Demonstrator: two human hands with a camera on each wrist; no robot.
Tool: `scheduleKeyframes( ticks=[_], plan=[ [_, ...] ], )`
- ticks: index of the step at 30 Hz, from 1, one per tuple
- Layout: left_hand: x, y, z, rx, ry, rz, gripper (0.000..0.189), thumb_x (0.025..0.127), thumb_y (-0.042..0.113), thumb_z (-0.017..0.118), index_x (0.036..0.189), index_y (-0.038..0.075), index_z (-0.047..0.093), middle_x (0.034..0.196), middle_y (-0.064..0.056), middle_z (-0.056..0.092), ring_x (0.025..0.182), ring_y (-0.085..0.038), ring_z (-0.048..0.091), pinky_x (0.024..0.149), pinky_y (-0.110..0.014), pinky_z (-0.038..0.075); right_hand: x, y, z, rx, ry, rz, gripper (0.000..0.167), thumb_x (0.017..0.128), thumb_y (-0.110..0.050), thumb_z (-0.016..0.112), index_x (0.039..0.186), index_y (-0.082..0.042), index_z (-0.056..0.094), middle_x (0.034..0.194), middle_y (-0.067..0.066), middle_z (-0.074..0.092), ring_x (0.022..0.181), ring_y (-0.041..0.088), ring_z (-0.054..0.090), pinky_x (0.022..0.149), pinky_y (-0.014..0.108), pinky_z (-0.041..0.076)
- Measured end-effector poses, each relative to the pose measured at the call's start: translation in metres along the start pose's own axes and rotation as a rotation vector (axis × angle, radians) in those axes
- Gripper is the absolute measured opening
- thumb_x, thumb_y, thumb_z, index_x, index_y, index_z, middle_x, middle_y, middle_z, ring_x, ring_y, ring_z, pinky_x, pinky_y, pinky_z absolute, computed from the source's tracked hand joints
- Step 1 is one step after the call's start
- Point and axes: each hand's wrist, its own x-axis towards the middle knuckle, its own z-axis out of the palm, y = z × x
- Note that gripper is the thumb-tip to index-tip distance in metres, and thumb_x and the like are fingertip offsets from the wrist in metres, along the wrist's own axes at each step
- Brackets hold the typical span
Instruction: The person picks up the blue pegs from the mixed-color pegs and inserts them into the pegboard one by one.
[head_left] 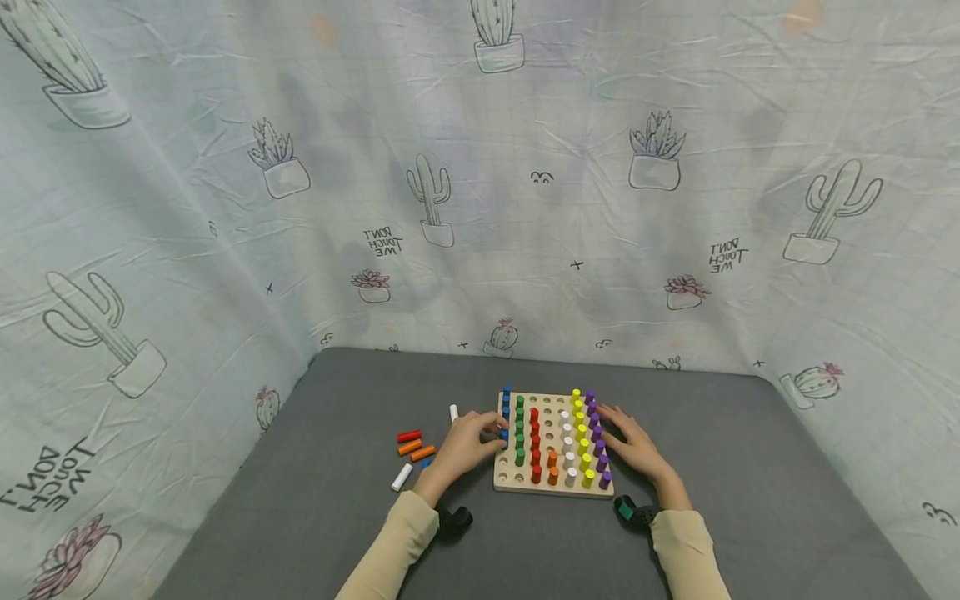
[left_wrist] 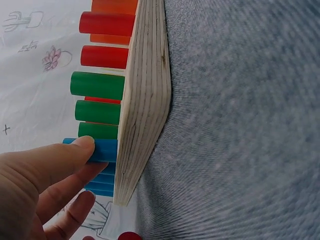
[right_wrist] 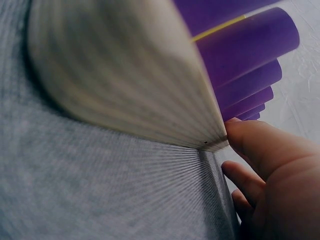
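On a grey cloth-covered worktop (head_left: 547,550) sits a pale rectangular wooden pegboard (head_left: 517,487), the left hand (head_left: 463,447) pinching an upright blue cylindrical peg (left_wrist: 106,150) at its left edge, the right hand (head_left: 637,448), thumb and fingers spread, at its right edge beside purple cylindrical pegs (head_left: 597,434).

Head view looks forward and down from afar; wrist views, close at left and right, share its pegboard (left_wrist: 145,85).
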Motion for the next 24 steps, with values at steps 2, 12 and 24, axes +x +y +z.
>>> scheduleKeyframes(
  ticks=[2, 12, 24],
  plan=[
    [0.0, 0.0, -0.001, -0.003, -0.001, -0.003, 0.022, 0.083, 0.026, 0.07, 0.104, 0.023, 0.064, 0.095, 0.004, 0.066, 0.087, -0.013, 0.052, 0.084, -0.042, 0.038, 0.0, -0.001, 0.0, 0.003, 0.0, -0.007, 0.053, 0.093, -0.024, 0.055, 0.14, -0.003, 0.039, 0.144, 0.026, 0.031, 0.136, 0.047, 0.014, 0.106, 0.064, 0.005],
    [-0.002, 0.005, -0.007, -0.021, -0.01, -0.045, 0.022, 0.084, 0.023, 0.069, 0.106, 0.019, 0.065, 0.094, 0.005, 0.067, 0.087, -0.015, 0.051, 0.092, -0.047, 0.033, 0.001, -0.003, 0.0, 0.002, 0.011, -0.03, 0.052, 0.092, -0.021, 0.056, 0.138, -0.001, 0.041, 0.143, 0.027, 0.032, 0.136, 0.048, 0.015, 0.106, 0.064, 0.006],
    [-0.005, -0.004, -0.012, -0.002, 0.022, 0.01, 0.017, 0.085, 0.022, 0.069, 0.1, 0.017, 0.066, 0.092, 0.003, 0.068, 0.082, -0.019, 0.052, 0.08, -0.038, 0.036, 0.001, 0.002, 0.001, 0.021, 0.004, -0.037, 0.052, 0.092, -0.02, 0.056, 0.138, -0.001, 0.04, 0.143, 0.028, 0.032, 0.136, 0.048, 0.014, 0.105, 0.066, 0.004]
  ],
)
